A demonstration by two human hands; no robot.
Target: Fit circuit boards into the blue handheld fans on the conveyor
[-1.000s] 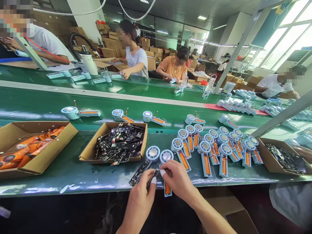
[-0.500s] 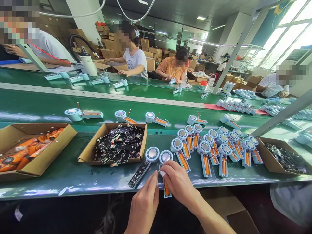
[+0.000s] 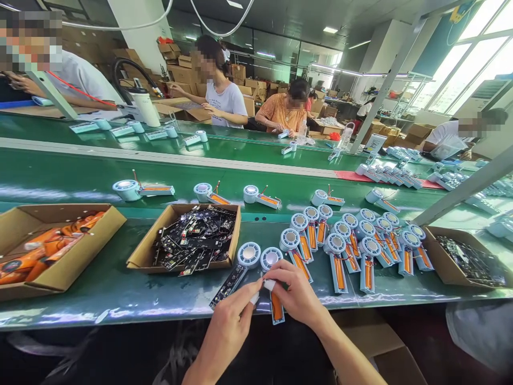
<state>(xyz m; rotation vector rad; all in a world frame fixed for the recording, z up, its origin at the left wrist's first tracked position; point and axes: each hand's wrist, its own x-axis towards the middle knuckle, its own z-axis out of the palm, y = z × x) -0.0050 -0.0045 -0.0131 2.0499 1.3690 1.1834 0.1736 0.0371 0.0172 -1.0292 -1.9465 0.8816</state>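
My left hand (image 3: pixel 230 321) and my right hand (image 3: pixel 295 293) meet over a light-blue unit (image 3: pixel 271 258) with a round vented head, at the bench's near edge. Both are closed in fingertip pinches that almost touch; whatever sits between them is too small and hidden to name. White covers wrap some of the fingertips. Below my right fingers the unit's open handle shows an orange strip (image 3: pixel 277 309). Just left lies a similar unit (image 3: pixel 249 254) with a black circuit board (image 3: pixel 228 286) along its handle, partly behind my left hand.
Cardboard boxes hold black circuit boards (image 3: pixel 196 235) and orange wrapped parts (image 3: pixel 48 243). Several light-blue units (image 3: pixel 335 243) crowd the right of the bench. More units (image 3: pixel 127 189) lie on the green conveyor (image 3: pixel 72 166). Another box (image 3: pixel 436 270) stands far right. Co-workers sit across the line.
My left hand has turned and shifted slightly left and down, its wrist lower. My right hand keeps its pinch over the unit. The units on the near conveyor have slid slightly right.
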